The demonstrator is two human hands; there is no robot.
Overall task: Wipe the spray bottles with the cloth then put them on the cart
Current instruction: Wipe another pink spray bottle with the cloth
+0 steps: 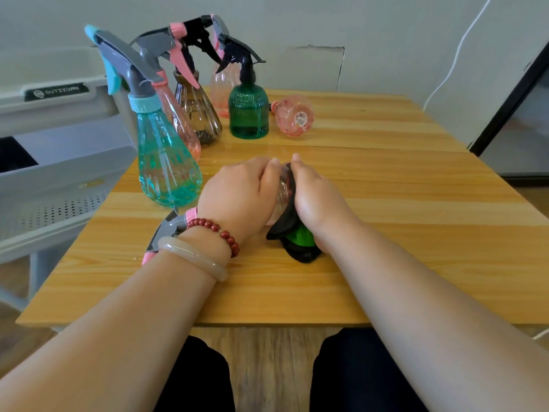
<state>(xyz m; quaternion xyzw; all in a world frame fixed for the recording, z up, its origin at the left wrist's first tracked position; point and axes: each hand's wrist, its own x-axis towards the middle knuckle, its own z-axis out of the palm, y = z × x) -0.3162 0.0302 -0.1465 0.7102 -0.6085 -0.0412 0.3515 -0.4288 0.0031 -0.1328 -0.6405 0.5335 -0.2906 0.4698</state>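
A clear spray bottle (281, 194) lies on its side on the wooden table (371, 162), its grey and pink trigger head (170, 228) sticking out under my left wrist. My left hand (237, 191) grips the bottle's body. My right hand (315, 197) presses a black and green cloth (297, 239) against the bottle's right side, fingers curled over it. Several more spray bottles stand at the far left of the table: a teal one (166, 162), a pink one (181, 123), a brown one (199, 114) and a green one (249, 114). One pink bottle (294, 115) lies tipped over.
A grey cart (56, 162) with a perforated shelf stands close to the table's left edge. A white wall and a cable (457, 55) are behind the table. My legs are under the table's near edge.
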